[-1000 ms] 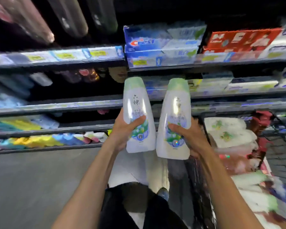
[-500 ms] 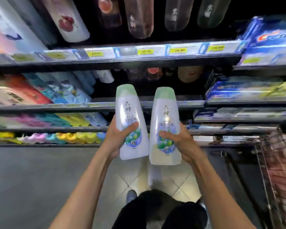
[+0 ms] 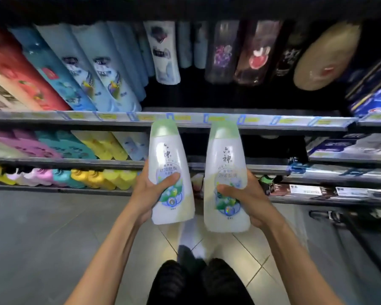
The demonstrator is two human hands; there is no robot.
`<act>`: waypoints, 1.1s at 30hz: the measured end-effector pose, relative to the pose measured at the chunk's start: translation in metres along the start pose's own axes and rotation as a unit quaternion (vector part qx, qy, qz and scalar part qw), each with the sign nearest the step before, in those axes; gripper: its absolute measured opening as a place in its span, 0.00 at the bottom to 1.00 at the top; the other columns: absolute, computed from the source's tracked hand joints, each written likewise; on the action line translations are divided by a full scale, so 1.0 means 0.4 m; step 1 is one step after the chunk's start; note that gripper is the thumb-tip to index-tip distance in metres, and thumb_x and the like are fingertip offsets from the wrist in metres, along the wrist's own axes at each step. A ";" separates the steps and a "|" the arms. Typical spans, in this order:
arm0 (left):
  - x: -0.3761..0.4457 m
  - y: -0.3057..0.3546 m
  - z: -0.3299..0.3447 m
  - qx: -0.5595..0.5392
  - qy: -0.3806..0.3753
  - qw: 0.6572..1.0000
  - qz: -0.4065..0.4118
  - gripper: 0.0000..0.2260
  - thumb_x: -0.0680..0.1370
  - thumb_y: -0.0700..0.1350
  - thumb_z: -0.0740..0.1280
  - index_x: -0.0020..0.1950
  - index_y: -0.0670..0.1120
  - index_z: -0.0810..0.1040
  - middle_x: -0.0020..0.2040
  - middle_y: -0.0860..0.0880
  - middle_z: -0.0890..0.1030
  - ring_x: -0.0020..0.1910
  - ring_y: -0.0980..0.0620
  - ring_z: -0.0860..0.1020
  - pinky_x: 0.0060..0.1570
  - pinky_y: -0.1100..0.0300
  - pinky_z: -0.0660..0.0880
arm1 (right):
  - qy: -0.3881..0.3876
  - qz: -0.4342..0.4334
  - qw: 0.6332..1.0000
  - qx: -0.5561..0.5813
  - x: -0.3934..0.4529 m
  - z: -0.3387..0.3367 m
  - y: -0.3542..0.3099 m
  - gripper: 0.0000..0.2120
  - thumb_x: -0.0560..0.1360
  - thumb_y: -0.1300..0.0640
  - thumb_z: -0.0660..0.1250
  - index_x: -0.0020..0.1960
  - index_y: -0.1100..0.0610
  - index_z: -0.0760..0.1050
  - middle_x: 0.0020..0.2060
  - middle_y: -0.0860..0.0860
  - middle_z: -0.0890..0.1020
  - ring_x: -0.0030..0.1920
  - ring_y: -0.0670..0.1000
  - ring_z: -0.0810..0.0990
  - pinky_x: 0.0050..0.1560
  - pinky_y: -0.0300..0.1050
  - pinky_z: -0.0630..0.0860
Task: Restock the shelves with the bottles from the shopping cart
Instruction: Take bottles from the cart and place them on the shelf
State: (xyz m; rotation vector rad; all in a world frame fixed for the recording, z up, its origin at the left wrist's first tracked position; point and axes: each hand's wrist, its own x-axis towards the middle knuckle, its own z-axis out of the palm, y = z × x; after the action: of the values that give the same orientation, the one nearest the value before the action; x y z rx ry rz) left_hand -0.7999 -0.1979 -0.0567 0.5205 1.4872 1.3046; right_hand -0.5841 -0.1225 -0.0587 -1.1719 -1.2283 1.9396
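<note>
in a shop aisle, i hold two white bottles with pale green caps upright in front of the shelves, one in each hand. my left hand is wrapped round the lower half of the left bottle, thumb lying across its printed front; my right hand is clamped the same way on the right bottle, thumb across the label. the two bottles stand side by side with a narrow gap between them, their caps level with the price-tag rail of the upper shelf. above that rail, to the left of the bottles, leans a row of light blue bottles, and directly above them dark bottles stand in shadow. left of the left bottle, on the lower shelves, sit yellow, teal and pink bottles. right of the right bottle the shelves carry flat boxes. below the bottles lie the grey floor tiles and my dark-clad knees.
</note>
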 end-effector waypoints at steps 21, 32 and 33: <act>0.446 -0.494 -0.082 -0.031 -0.082 0.973 0.212 0.23 0.66 0.44 0.74 0.60 0.44 0.75 0.48 0.44 0.85 0.44 0.47 0.84 0.39 0.56 0.80 | -0.081 -0.191 0.978 -0.021 0.390 -0.124 0.511 0.16 0.58 0.61 0.78 0.45 0.55 0.82 0.43 0.60 0.85 0.39 0.57 0.85 0.35 0.46 0.80; 0.601 -0.348 -0.013 -0.046 -0.071 0.973 0.214 0.17 0.73 0.42 0.72 0.60 0.43 0.76 0.47 0.44 0.84 0.40 0.48 0.84 0.36 0.56 0.80 | -0.063 -0.193 0.979 0.017 0.380 -0.191 0.449 0.18 0.63 0.60 0.77 0.53 0.55 0.81 0.48 0.61 0.85 0.43 0.60 0.85 0.37 0.51 0.81; 0.629 -0.337 -0.004 -0.046 -0.055 0.975 0.211 0.15 0.74 0.42 0.72 0.59 0.41 0.76 0.44 0.44 0.85 0.39 0.49 0.84 0.35 0.57 0.80 | -0.055 -0.192 0.980 0.022 0.381 -0.203 0.449 0.18 0.65 0.59 0.75 0.55 0.56 0.80 0.48 0.62 0.84 0.43 0.61 0.85 0.37 0.51 0.81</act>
State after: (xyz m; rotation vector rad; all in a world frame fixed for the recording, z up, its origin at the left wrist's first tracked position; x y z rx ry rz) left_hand -0.8526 -0.0302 -0.2816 0.8677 1.2559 1.6347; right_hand -0.5834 -0.0430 -0.2946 -0.7455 -1.3468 1.7449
